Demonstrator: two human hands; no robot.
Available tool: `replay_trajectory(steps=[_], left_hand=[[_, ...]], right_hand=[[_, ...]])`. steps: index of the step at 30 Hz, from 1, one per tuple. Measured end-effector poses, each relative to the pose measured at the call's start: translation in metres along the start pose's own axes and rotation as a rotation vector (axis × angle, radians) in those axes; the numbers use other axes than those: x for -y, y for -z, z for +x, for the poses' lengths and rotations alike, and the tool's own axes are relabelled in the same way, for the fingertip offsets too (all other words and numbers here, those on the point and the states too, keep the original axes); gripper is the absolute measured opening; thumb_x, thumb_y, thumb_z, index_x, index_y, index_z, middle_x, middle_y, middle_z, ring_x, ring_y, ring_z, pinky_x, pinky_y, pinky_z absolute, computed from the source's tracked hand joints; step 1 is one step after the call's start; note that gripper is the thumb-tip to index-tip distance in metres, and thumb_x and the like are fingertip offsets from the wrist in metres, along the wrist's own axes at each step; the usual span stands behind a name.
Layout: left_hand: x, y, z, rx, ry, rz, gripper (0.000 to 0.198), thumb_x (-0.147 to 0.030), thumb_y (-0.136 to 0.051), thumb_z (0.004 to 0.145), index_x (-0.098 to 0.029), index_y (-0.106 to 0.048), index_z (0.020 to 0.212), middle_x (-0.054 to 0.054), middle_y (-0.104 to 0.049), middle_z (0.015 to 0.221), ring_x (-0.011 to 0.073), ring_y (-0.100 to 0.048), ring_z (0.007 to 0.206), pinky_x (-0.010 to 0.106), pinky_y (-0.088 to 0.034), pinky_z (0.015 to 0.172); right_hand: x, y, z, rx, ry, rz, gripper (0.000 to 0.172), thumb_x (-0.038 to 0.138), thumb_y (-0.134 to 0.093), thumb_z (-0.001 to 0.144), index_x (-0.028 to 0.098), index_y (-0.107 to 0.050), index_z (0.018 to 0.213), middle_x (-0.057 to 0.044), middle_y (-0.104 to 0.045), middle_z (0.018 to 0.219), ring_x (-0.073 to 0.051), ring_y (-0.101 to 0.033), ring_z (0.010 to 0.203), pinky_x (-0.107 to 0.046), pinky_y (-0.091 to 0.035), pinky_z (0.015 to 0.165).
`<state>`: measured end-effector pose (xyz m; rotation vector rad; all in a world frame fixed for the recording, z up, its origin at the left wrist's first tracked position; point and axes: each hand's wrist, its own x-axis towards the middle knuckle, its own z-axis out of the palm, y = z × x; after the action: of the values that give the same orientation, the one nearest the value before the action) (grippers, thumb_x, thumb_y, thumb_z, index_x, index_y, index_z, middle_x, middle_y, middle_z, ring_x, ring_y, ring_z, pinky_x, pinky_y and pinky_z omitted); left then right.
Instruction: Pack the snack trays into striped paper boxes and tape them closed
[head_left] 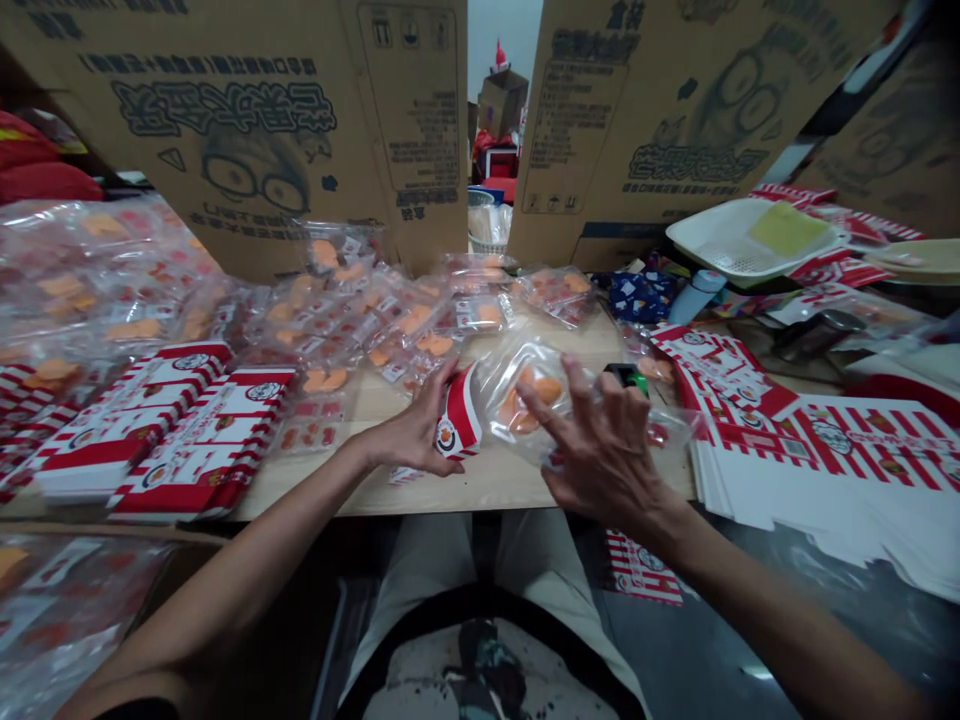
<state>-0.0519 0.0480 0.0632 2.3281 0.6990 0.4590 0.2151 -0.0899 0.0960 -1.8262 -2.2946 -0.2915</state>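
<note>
My left hand [420, 430] grips a small red-and-white striped paper box [457, 420] at the table's front edge, with its open end toward the right. My right hand [600, 440] has its fingers spread and pressed on a clear plastic bag [525, 385] with orange pieces inside. The bag's end sits at the mouth of the box. Both hands work over the wooden table [487, 480] just in front of my lap.
Stacks of flat striped boxes lie at left [165, 430] and at right [825, 440]. Several filled clear bags [375, 310] cover the table's back and left. Large cardboard cartons [247, 120] stand behind. A white tray [750, 240] sits at far right.
</note>
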Motion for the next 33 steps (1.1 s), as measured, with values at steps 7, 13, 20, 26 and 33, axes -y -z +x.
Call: replay_trajectory(steps=[7,13,20,26,33], left_hand=[[-0.003,-0.002,-0.004,0.068,-0.030,0.079,0.151,-0.050,-0.088,0.055,-0.025,0.018,0.159,0.019,-0.009,0.166,0.0490,-0.015,0.152,0.063,-0.017,0.123],[-0.011,-0.010,0.000,0.207,-0.125,0.170,0.139,-0.044,-0.086,0.055,-0.020,0.001,0.162,0.021,-0.021,0.163,0.0498,-0.024,0.148,0.062,-0.022,0.122],[0.003,-0.033,0.023,0.211,-0.064,0.155,0.138,-0.043,-0.088,0.052,-0.019,-0.007,0.162,0.021,-0.025,0.163,0.0473,-0.025,0.150,0.059,-0.021,0.122],[0.035,-0.054,0.025,0.361,0.140,0.266,0.128,-0.064,-0.082,0.060,-0.020,-0.018,0.162,0.024,-0.012,0.169,0.0472,-0.010,0.155,0.064,-0.012,0.121],[0.068,-0.017,-0.045,-0.017,0.499,0.345,0.114,-0.082,-0.068,0.069,-0.025,-0.029,0.159,0.019,-0.016,0.169,0.0459,-0.007,0.156,0.065,-0.006,0.122]], right_hand=[[-0.008,0.007,0.001,0.215,0.293,0.229,0.098,0.036,-0.072,0.065,0.037,-0.036,0.156,-0.008,-0.011,0.168,-0.044,-0.036,0.130,-0.057,-0.028,0.106],[-0.023,0.006,0.019,0.290,0.437,0.212,0.088,0.034,-0.075,0.061,0.034,-0.051,0.146,-0.010,-0.020,0.166,-0.041,-0.037,0.129,-0.057,-0.026,0.108],[-0.004,-0.055,0.032,0.260,0.317,0.179,0.082,0.041,-0.072,0.068,0.007,-0.051,0.140,-0.027,-0.014,0.166,-0.048,-0.023,0.142,-0.061,-0.022,0.111],[-0.035,-0.106,0.019,0.483,0.160,0.310,0.078,0.046,-0.057,0.085,0.012,-0.037,0.153,-0.026,-0.016,0.167,-0.043,-0.017,0.153,-0.060,-0.023,0.116],[-0.076,-0.128,-0.023,0.143,-0.672,0.687,0.045,0.035,-0.052,0.084,0.008,-0.063,0.118,-0.027,-0.066,0.116,-0.042,-0.059,0.112,-0.053,-0.044,0.095]])
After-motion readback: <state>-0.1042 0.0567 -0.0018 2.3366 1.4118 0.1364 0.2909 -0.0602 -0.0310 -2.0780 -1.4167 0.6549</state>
